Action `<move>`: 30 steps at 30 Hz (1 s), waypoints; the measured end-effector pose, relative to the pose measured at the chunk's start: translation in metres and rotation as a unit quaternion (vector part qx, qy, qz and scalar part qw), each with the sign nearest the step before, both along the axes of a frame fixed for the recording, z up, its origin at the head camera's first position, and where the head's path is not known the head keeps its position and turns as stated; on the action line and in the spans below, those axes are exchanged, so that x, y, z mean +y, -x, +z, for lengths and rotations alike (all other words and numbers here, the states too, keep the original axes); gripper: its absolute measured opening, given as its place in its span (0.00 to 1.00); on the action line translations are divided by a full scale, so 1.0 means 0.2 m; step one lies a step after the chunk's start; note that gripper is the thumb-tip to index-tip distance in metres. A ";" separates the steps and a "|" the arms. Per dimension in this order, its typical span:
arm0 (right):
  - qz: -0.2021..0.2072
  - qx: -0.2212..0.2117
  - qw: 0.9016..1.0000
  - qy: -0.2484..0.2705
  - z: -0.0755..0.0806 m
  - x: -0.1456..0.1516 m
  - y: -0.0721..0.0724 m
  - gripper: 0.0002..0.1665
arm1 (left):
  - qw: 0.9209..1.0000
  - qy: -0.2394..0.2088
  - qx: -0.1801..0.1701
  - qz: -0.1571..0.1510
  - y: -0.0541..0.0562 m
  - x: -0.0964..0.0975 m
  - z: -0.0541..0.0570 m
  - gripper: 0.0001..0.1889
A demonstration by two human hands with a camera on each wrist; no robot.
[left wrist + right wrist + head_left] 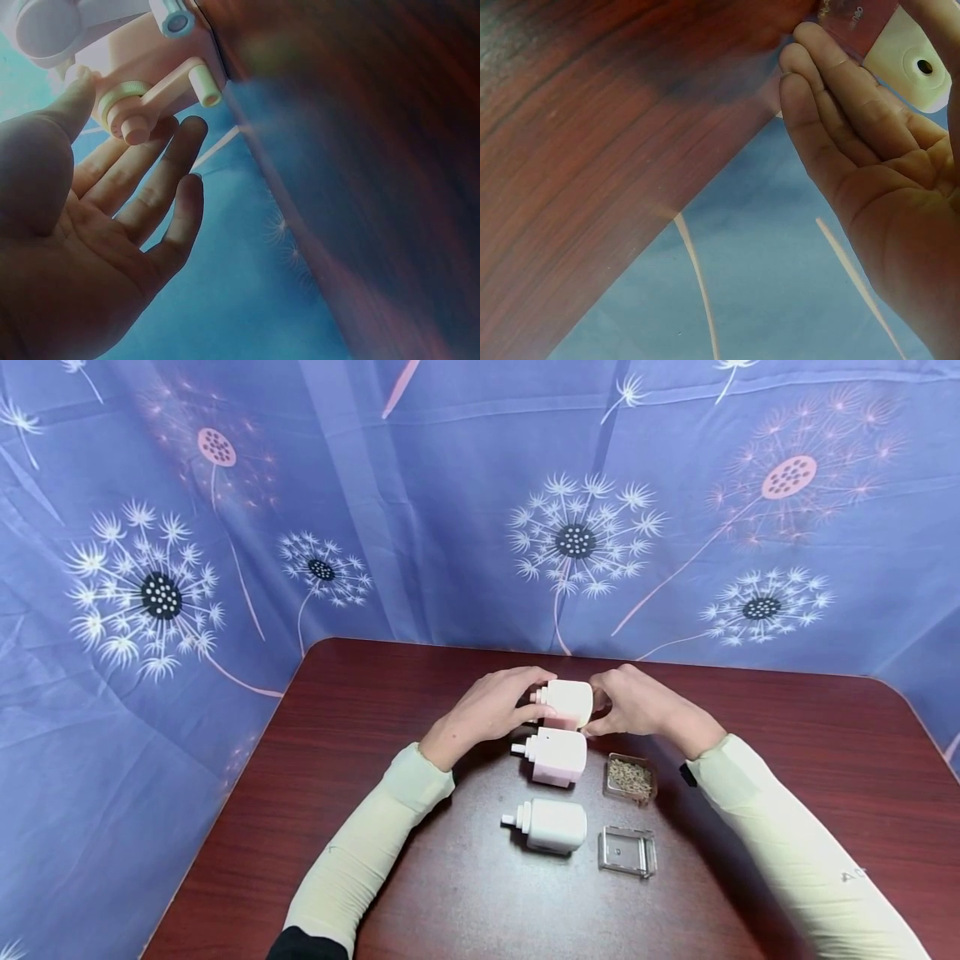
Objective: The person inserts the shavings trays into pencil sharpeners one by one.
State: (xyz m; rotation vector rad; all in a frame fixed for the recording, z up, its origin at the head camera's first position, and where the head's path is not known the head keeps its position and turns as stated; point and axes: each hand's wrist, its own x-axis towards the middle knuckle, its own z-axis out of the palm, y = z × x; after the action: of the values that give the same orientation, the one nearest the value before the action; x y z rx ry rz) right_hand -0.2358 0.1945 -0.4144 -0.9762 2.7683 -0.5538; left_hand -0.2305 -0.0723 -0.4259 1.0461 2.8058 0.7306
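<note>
Three hand-crank pencil sharpeners stand in a row: a pale pink far one [567,703], a pink middle one [558,753] and a white near one [557,822]. My left hand [491,706] holds the far sharpener by its crank end, thumb on the near side. In the left wrist view its crank [169,94] sits close to my fingertips. My right hand [645,706] is at the opposite end. The right wrist view shows its fingers and thumb around a clear drawer [855,22] below the pale face with the pencil hole [911,60].
A clear drawer with pencil shavings [618,794] lies right of the middle sharpener. Another clear drawer [627,852] lies right of the white one. The dark red wooden table [450,893] ends at a blue dandelion-print curtain [450,527].
</note>
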 end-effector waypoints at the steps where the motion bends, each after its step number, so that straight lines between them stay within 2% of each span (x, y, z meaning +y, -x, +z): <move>1: -0.002 -0.001 1.000 -0.001 0.00 0.00 0.00 0.23 | 1.000 0.000 0.000 0.001 0.00 0.00 0.00 0.28; 30: 0.001 0.034 0.999 0.005 -0.01 -0.03 -0.02 0.23 | 1.000 0.000 0.009 0.000 0.00 -0.01 0.00 0.30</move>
State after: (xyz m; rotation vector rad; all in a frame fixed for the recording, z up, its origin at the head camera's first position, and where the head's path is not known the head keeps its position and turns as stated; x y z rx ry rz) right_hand -0.2314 0.1894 -0.4162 -1.0182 2.8258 -0.5460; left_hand -0.2297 -0.0735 -0.4263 1.0568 2.8207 0.7248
